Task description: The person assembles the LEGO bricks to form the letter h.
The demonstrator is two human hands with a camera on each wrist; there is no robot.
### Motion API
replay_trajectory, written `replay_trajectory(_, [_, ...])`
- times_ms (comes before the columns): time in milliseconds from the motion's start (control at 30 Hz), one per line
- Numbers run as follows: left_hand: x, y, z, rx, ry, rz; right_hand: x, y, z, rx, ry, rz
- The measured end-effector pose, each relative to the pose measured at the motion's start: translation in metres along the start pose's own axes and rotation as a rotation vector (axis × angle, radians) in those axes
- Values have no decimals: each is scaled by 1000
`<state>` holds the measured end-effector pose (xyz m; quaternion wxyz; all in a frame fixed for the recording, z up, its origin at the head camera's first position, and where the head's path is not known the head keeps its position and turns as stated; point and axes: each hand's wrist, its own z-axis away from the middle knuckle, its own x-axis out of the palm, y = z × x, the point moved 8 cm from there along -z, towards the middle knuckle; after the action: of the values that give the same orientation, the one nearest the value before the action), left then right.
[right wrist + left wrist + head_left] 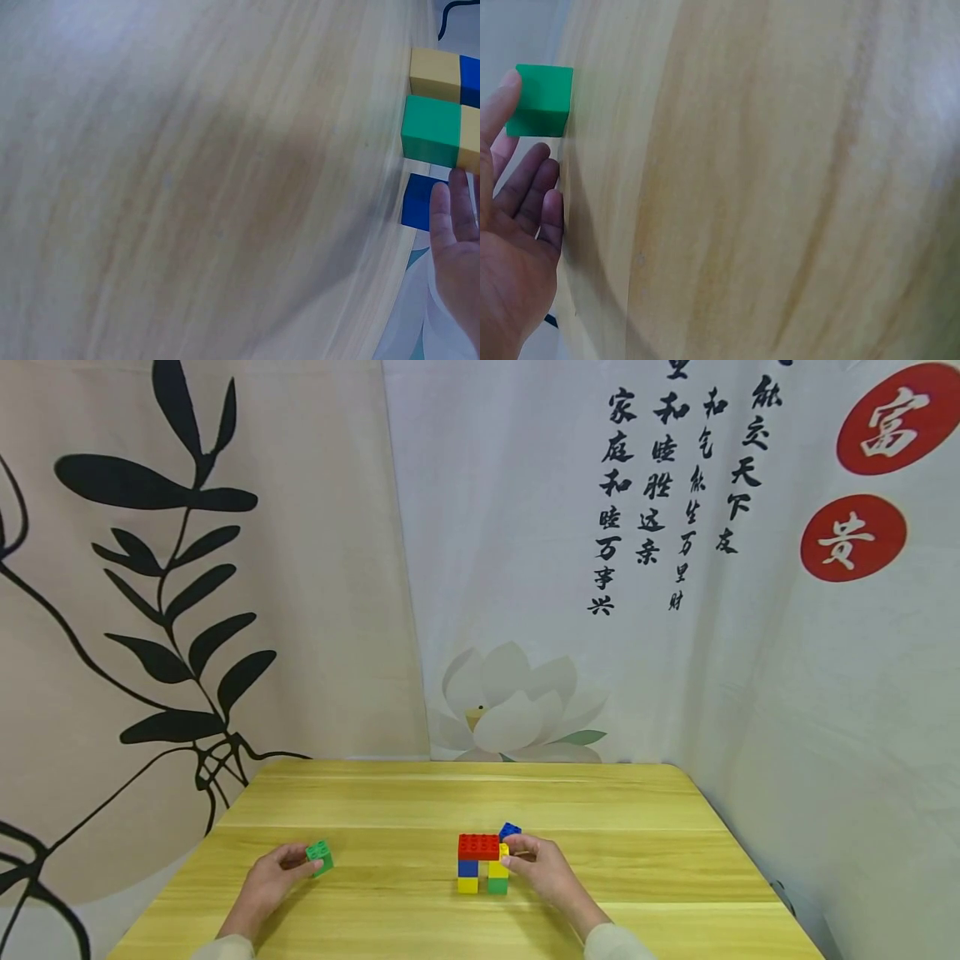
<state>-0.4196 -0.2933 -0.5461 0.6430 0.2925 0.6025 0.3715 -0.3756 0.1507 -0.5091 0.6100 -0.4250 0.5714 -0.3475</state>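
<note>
My left hand (303,860) pinches a small green brick (321,857) just above the wooden table (390,802), left of centre. In the left wrist view one finger lies along the green brick (541,100) while the other fingers (532,187) stay straight. A small built block (482,863) stands at mid-table: a red brick on top, blue and yellow below, yellow and green at the bottom. My right hand (517,850) touches its right side with its fingertips. The right wrist view shows a straight finger (450,217) beside the green and yellow bricks (431,131). A loose blue brick (510,831) lies just behind.
Printed cloth backdrops (225,568) hang close behind and to both sides of the table. Bare wood stretches in front of and behind the bricks. The table's right edge (750,868) runs near the right cloth.
</note>
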Motion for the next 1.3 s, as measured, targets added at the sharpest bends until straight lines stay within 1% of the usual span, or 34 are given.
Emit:
replay_trajectory(167, [-1, 0, -1, 15, 30, -16, 0, 0, 0, 16, 2, 3])
replay_trajectory(300, [-2, 0, -1, 16, 35, -19, 0, -1, 0, 18, 2, 5])
replay_trajectory(633, [-4, -1, -4, -8, 5, -26, 0, -1, 0, 4, 2, 14])
replay_trajectory(733, [-5, 1, -5, -13, 7, -31, 1, 1, 0, 5, 1, 12])
replay_trajectory(933, [-4, 9, -3, 0, 16, -42, 1, 1, -1, 15, 7, 26])
replay_trajectory(1033, [-3, 14, -2, 12, 12, -30, 1, 1, -1, 19, 10, 28])
replay_trajectory(1300, [7, 39, -1, 65, -12, 23, 1, 1, -1, 21, 13, 27])
